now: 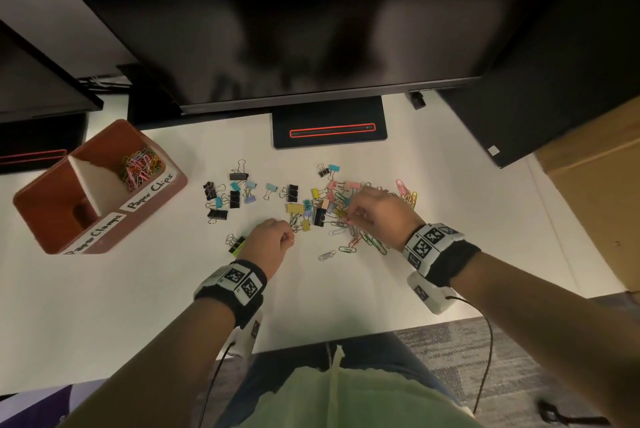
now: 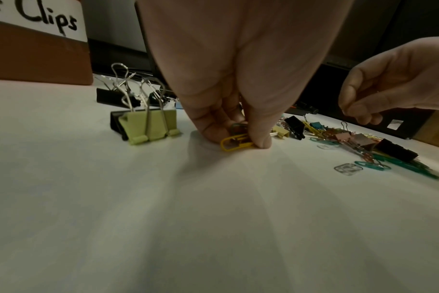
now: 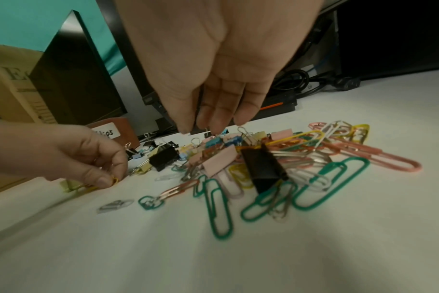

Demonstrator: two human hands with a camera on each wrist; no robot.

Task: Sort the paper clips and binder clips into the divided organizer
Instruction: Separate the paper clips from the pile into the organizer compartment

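Note:
My left hand (image 1: pixel 275 237) pinches a yellow paper clip (image 2: pixel 234 142) between thumb and fingers, low on the white table (image 1: pixel 104 306). A green binder clip (image 2: pixel 150 124) stands just left of it. My right hand (image 1: pixel 372 209) hovers over the mixed pile of binder clips and paper clips (image 1: pixel 332 205); its fingers (image 3: pixel 208 119) point down with nothing visible between them. More binder clips (image 1: pixel 235 195) lie scattered to the left. The brown organizer (image 1: pixel 152 216) sits at the far left. Its "Paper Clips" compartment holds coloured paper clips (image 1: pixel 142 167); I see nothing in the "Paper Clamps" one.
A dark monitor (image 1: pixel 311 29) overhangs the back of the table, its stand base (image 1: pixel 329 129) just behind the pile. A cardboard box (image 1: pixel 595 167) is at the right, another monitor (image 1: pixel 41 88) at the left. Cables (image 3: pixel 301 79) lie behind.

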